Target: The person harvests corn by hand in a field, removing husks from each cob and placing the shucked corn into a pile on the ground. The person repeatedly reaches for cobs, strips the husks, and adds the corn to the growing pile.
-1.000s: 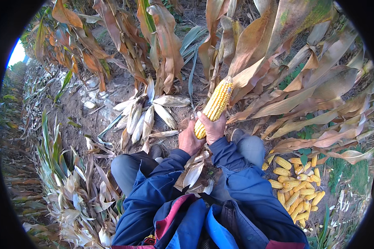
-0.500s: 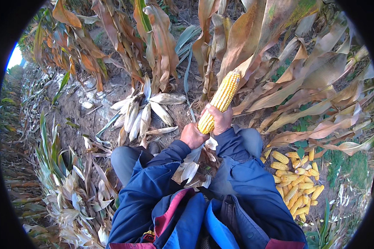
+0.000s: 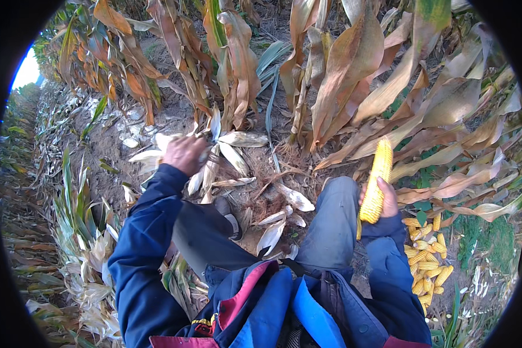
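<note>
My right hand [image 3: 383, 198] is closed around the lower part of a bare yellow corn cob [image 3: 380, 174], which points up and away beside my right knee. Over to the left, my left hand [image 3: 184, 155] reaches down onto a small heap of ears of corn in pale dry husks [image 3: 233, 158]. Its fingers are blurred and partly hidden, so I cannot see whether it grips an ear. Past my right forearm lies a pile of husked yellow cobs [image 3: 428, 265].
Dry brown corn stalks [image 3: 238, 69] stand in front and to the right. Loose husks [image 3: 271, 236] lie on the soil between my legs. Stripped husks and leaves [image 3: 93, 261] are heaped at my left. My shoe [image 3: 228, 217] is near the husked ears.
Both hands were together on the cob in the middle. The right hand has carried it to the right; the left has let go and moved left onto the ears in husks.
</note>
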Motion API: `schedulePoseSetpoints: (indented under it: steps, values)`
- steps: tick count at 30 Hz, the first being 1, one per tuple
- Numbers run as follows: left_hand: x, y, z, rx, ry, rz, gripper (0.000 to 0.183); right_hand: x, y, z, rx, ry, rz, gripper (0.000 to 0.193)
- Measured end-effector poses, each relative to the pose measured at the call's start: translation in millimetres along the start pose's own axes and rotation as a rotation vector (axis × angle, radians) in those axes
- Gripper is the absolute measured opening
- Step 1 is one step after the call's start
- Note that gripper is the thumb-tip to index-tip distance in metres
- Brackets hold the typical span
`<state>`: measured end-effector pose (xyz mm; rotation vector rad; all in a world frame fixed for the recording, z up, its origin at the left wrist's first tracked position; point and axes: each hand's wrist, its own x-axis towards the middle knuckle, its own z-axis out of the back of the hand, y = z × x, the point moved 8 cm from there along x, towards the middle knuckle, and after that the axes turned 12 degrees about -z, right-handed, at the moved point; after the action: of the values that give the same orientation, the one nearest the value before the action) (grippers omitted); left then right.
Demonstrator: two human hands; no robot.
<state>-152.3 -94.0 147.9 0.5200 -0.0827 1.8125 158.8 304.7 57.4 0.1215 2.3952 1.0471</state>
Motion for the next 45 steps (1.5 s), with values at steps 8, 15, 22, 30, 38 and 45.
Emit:
schedulePoseSetpoints:
  steps: [8, 15, 22, 30, 38, 45]
  values:
    - [-457, 191, 129, 0.662, 0.826, 1.115, 0.045, -203, 13, 350, 0.577, -0.893, 0.637, 0.034]
    - [-469, 151, 46, 0.026, 0.955, 1.414, 0.048, -45, 75, 152, 0.147, -0.402, 0.525, 0.025]
    - [-154, 144, -168, -0.194, 0.790, 0.799, 0.028, 117, -26, -140, -0.412, 0.078, 0.196, 0.016]
    - [-1, 85, -378, -0.559, 0.724, 0.487, 0.033, 175, -55, -104, -0.512, -0.116, -0.025, 0.017]
    - [-2, 118, -503, -0.435, 0.873, 0.819, 0.068, 224, -49, -109, -0.528, -0.144, -0.175, 0.020]
    - [-24, 130, -546, -0.404, 1.071, 0.768, 0.074, 240, -45, -104, -0.645, -0.157, -0.242, 0.021]
